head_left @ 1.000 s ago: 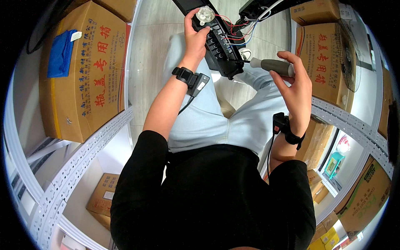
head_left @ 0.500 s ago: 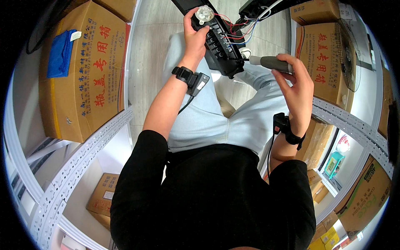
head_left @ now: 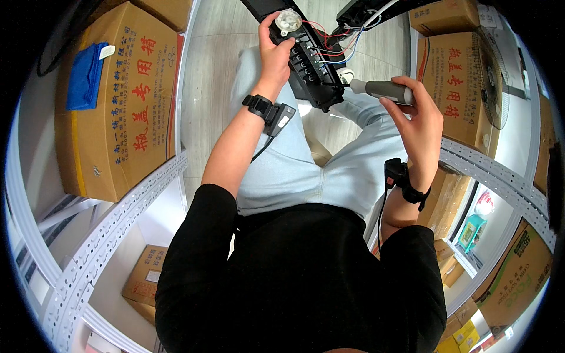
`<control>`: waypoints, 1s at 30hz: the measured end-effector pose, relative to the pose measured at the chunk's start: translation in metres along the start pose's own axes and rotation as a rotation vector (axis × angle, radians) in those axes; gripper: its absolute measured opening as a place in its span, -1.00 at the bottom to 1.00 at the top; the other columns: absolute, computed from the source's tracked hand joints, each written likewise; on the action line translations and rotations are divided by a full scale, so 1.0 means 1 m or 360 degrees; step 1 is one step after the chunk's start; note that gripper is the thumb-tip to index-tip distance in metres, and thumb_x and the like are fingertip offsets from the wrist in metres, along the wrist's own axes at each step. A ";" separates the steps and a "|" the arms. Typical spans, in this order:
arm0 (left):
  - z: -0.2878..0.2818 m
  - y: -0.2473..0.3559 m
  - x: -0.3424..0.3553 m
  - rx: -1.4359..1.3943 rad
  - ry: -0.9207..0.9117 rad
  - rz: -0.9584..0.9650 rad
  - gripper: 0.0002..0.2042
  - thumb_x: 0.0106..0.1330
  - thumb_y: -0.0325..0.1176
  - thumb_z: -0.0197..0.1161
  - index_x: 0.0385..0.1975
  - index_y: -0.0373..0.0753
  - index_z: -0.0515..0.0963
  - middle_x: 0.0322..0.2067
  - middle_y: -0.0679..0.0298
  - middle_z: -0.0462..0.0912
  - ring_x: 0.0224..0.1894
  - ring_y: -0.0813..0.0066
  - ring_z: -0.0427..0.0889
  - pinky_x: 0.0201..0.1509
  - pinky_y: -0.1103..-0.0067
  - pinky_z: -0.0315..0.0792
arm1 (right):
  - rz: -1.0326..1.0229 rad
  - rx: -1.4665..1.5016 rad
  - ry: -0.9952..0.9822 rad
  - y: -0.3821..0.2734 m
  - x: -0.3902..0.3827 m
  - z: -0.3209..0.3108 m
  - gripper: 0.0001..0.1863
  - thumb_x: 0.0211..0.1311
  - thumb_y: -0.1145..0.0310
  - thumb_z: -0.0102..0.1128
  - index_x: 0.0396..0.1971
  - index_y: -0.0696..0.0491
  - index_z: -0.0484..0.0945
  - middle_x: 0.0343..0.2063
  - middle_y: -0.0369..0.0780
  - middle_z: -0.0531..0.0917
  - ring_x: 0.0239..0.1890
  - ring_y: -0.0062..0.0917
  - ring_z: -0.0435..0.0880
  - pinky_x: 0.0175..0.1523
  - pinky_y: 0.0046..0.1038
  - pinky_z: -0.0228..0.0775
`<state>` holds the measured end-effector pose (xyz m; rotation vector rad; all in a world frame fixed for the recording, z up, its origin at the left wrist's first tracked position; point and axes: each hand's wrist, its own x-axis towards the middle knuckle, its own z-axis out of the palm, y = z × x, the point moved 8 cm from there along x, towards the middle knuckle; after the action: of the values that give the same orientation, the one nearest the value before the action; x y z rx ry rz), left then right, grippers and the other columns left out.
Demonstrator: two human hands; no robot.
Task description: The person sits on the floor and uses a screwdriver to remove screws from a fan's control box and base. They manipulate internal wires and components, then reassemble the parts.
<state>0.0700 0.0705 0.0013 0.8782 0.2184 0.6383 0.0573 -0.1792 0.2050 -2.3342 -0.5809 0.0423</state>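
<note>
My left hand is closed on the left edge of a long black plastic housing. Its index finger and thumb flank a round whitish part set in the housing. Red, white and blue wires run from a row of small fittings inside it toward another black part. Between the fingers and thumb of my right hand is the grey handle of a screwdriver, lying roughly level. Its shaft points left at the housing's near right corner; I cannot tell whether the tip touches a screw.
The housing is above my knees, in light jeans. Metal shelves flank me on both sides. Cardboard boxes stand on them, one with a blue cloth. A round wire fan guard is at the right.
My right thumb has shifted slightly left along the screwdriver handle, and less of the shaft shows against the housing. My left hand and the housing have hardly moved.
</note>
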 end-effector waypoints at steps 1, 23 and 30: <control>0.000 0.000 0.000 0.0008 -0.0014 -0.0005 -0.36 0.14 -0.81 0.10 0.25 -0.11 0.31 0.16 0.22 0.43 0.18 0.38 0.46 0.25 0.48 0.40 | 0.0014 -0.0030 -0.0009 0.002 0.000 0.000 -0.61 0.11 0.34 0.50 -0.08 0.12 0.61 -0.38 -0.24 0.70 -0.38 -0.65 0.64 -0.22 -0.60 0.50; 0.003 -0.007 0.001 -0.0481 -0.0023 -0.0321 -0.51 0.35 -0.57 0.10 0.30 -0.18 0.29 0.22 0.18 0.45 0.21 0.30 0.48 0.26 0.36 0.43 | 0.0024 0.0167 0.0114 0.001 -0.002 -0.003 -0.65 0.11 0.47 0.46 -0.08 0.09 0.59 -0.34 -0.24 0.67 -0.30 -0.60 0.70 -0.17 -0.53 0.59; 0.002 -0.030 -0.005 -0.0600 -0.0077 -0.0694 -0.55 0.46 -0.07 0.05 0.15 -0.30 0.43 0.02 0.11 0.63 0.04 0.22 0.63 0.18 0.27 0.51 | 0.0012 0.0283 0.0116 -0.005 -0.002 -0.008 -0.65 0.11 0.48 0.46 -0.09 0.12 0.59 -0.33 -0.24 0.68 -0.27 -0.63 0.70 -0.16 -0.53 0.61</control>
<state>0.0802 0.0521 -0.0209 0.4590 0.2276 0.2371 0.0552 -0.1818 0.2140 -2.1562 -0.5109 0.0115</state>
